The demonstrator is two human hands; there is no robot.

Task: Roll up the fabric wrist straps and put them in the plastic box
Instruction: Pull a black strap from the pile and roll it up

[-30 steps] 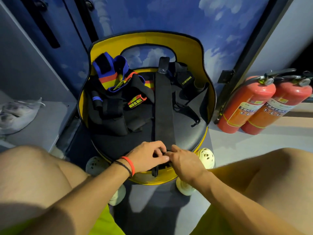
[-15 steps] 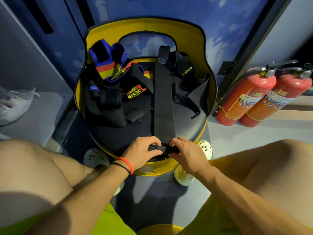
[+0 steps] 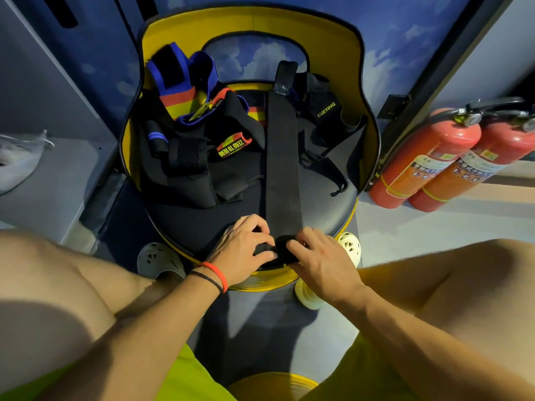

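Black wrist strap (image 3: pixel 282 157) lies flat, lengthwise down the round seat (image 3: pixel 185 224), its near end rolled at the seat's front edge. Head view: left hand (image 3: pixel 244 250) and right hand (image 3: pixel 321 261) pinch the roll from either side, each grip closed on it. Other straps (image 3: pixel 185 151) heaped rear-left on the seat.

Figure: The surroundings as I see them through the head camera.
A yellow-backed chair (image 3: pixel 289 27) with a dark round seat stands against a blue wall printed with clouds (image 3: pixel 405 24). To its right, two red fire extinguishers (image 3: pixel 428 157) lean side by side, touching, on the pale floor (image 3: pixel 434 227). A grey perforated clog (image 3: pixel 160 260) shows below the seat's left front edge and a cream one (image 3: pixel 350 247) below its right. A plastic bag (image 3: pixel 17 160) lies on the grey ledge (image 3: pixel 58 183) at far left.
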